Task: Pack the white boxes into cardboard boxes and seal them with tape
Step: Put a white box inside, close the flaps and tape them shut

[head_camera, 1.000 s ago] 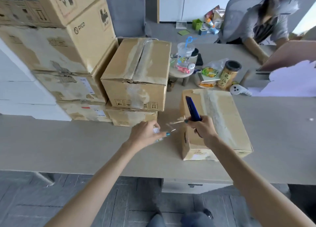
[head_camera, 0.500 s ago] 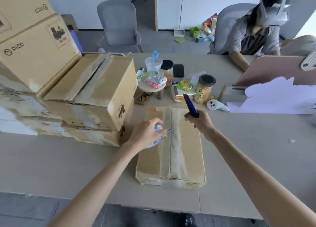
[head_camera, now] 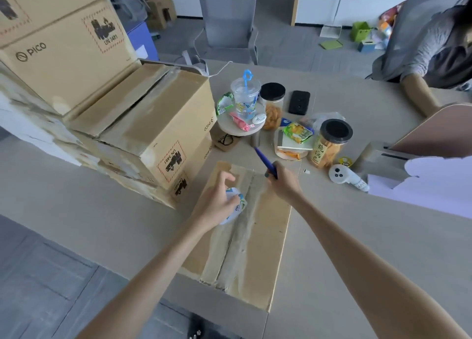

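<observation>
Beige table (head_camera: 102, 223), grey chair (head_camera: 227, 14) beyond; left hand (head_camera: 217, 206) curls round a tape roll (head_camera: 237, 206) on the cardboard box (head_camera: 270, 236), right hand (head_camera: 284, 183) grips a blue tool (head_camera: 264, 161)

Beige table (head_camera: 357, 249) under cardboard box (head_camera: 268, 236), snack jars (head_camera: 329, 144), phone (head_camera: 299, 102).

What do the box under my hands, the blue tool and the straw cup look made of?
Box: brown cardboard, matte and scuffed, with shinier pale tape along its top seam.
Blue tool: probably smooth plastic, judging by its even colour, but it is too blurred to be sure.
Straw cup: likely clear plastic, since its wall is see-through with printed figures.
</observation>
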{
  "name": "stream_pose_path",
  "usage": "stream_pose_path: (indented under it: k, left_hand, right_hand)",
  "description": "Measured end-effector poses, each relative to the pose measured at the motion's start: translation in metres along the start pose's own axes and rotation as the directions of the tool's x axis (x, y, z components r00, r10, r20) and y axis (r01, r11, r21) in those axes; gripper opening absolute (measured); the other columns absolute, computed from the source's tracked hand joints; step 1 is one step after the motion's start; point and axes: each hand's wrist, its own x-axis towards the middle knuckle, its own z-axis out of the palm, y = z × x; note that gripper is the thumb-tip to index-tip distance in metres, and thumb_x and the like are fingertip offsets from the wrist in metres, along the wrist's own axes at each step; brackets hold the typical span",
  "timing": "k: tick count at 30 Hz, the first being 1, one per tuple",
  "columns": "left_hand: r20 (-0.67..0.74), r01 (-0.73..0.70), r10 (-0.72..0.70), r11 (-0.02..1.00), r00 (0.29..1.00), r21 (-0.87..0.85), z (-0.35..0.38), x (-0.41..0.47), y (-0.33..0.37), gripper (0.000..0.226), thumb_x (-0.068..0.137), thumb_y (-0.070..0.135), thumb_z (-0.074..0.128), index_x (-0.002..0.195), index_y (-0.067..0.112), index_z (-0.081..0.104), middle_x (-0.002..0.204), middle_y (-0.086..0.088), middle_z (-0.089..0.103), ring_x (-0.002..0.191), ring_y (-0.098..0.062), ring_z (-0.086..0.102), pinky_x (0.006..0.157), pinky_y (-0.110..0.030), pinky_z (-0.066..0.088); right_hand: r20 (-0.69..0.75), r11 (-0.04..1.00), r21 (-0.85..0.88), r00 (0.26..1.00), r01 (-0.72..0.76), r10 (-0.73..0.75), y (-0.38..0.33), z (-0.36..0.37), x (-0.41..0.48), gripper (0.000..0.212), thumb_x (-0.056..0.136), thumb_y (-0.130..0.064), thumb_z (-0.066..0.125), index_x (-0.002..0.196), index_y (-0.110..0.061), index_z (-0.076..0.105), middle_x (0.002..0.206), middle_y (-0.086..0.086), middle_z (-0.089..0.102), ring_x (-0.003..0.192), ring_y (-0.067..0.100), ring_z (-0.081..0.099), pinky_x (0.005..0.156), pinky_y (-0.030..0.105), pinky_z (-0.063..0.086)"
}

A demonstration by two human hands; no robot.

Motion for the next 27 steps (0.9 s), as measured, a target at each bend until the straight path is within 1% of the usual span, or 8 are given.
stream_pose_path:
  k: [3, 5, 9, 13, 16, 19, 22, 27]
  left_hand:
    - [-0.02, 0.001, 0.001, 0.998, 1.0, 0.059, 0.003, -0.004, 0.005, 0.032, 0.089, 0.024, 0.059, 0.118, 0.025, 0.043, 0.098, 0.007, 0.055, 0.085, -0.017, 0.054, 0.058, -0.018, 0.036]
    - [-0.008, -0.041, 0.042, 0.994, 0.999, 0.102, 0.005, -0.007, 0.005, 0.03, 0.09, 0.026, 0.058, 0.113, 0.027, 0.039, 0.098, 0.004, 0.058, 0.085, -0.021, 0.06, 0.063, -0.032, 0.045]
    - [0.052, -0.079, 0.073, 0.988, 0.996, 0.129, 0.004, -0.013, -0.003, 0.03, 0.091, 0.025, 0.056, 0.112, 0.027, 0.035, 0.103, -0.003, 0.062, 0.089, -0.027, 0.064, 0.066, -0.042, 0.051]
    - [0.083, -0.109, 0.099, 0.986, 0.992, 0.126, -0.004, -0.024, -0.017, 0.031, 0.091, 0.027, 0.059, 0.113, 0.027, 0.037, 0.108, 0.005, 0.057, 0.095, -0.016, 0.057, 0.067, -0.034, 0.044]
    - [0.054, -0.071, 0.066, 0.992, 0.996, 0.101, -0.009, -0.036, -0.026, 0.037, 0.086, 0.036, 0.065, 0.114, 0.025, 0.044, 0.088, 0.012, 0.053, 0.088, -0.017, 0.057, 0.068, -0.033, 0.04]
    - [0.053, -0.035, 0.032, 0.997, 0.998, 0.072, -0.011, -0.044, -0.031, 0.032, 0.08, 0.053, 0.058, 0.1, 0.028, 0.056, 0.079, 0.012, 0.061, 0.081, -0.017, 0.061, 0.066, -0.032, 0.043]
    - [0.095, -0.036, 0.044, 0.995, 0.994, -0.089, -0.012, -0.05, -0.027, 0.028, 0.082, 0.049, 0.044, 0.086, 0.026, 0.06, 0.076, 0.003, 0.066, 0.075, -0.019, 0.063, 0.066, -0.041, 0.049]
    - [-0.037, -0.006, 0.01, 0.996, 0.999, 0.094, -0.005, -0.055, -0.01, 0.021, 0.085, 0.036, 0.057, 0.073, 0.019, 0.061, 0.064, 0.005, 0.06, 0.064, -0.02, 0.058, 0.055, -0.031, 0.038]
  right_hand:
    - [-0.015, 1.0, -0.013, 1.0, -0.01, 0.01, 0.007, 0.004, -0.002, 0.009, 0.092, -0.008, 0.049, 0.095, -0.014, 0.053, 0.088, 0.001, 0.06, 0.08, 0.03, 0.059, 0.073, 0.041, 0.049]
    - [-0.041, 1.0, -0.018, 0.999, -0.009, 0.008, 0.011, 0.006, -0.006, 0.009, 0.093, -0.008, 0.048, 0.098, -0.012, 0.054, 0.091, 0.004, 0.063, 0.079, 0.03, 0.059, 0.075, 0.043, 0.049]
    - [-0.089, 0.997, -0.073, 0.996, -0.003, -0.004, 0.015, 0.012, -0.023, 0.01, 0.094, -0.008, 0.046, 0.1, -0.009, 0.054, 0.097, 0.005, 0.066, 0.078, 0.031, 0.059, 0.071, 0.04, 0.046]
    - [-0.124, 0.989, -0.148, 0.992, -0.02, 0.002, 0.013, 0.021, -0.046, 0.011, 0.096, -0.012, 0.044, 0.102, -0.009, 0.053, 0.098, 0.006, 0.066, 0.078, 0.03, 0.059, 0.072, 0.041, 0.048]
    - [-0.145, 0.985, -0.161, 0.989, -0.057, 0.033, 0.012, 0.029, -0.064, 0.011, 0.097, -0.015, 0.046, 0.103, -0.01, 0.054, 0.097, 0.006, 0.066, 0.079, 0.03, 0.06, 0.072, 0.041, 0.05]
    - [-0.135, 0.99, -0.07, 0.984, -0.124, 0.113, 0.014, 0.03, -0.07, 0.01, 0.095, -0.017, 0.049, 0.102, -0.012, 0.055, 0.097, 0.005, 0.067, 0.083, 0.03, 0.06, 0.075, 0.042, 0.051]
    - [-0.117, 0.984, 0.079, 0.979, -0.16, 0.168, 0.012, 0.021, -0.062, 0.011, 0.091, -0.012, 0.051, 0.101, -0.012, 0.057, 0.1, 0.007, 0.068, 0.087, 0.031, 0.061, 0.079, 0.046, 0.053]
    - [-0.025, 0.978, 0.165, 0.99, -0.131, 0.137, 0.018, 0.002, -0.045, 0.013, 0.086, -0.001, 0.054, 0.093, -0.011, 0.059, 0.096, 0.01, 0.069, 0.084, 0.033, 0.064, 0.082, 0.05, 0.055]
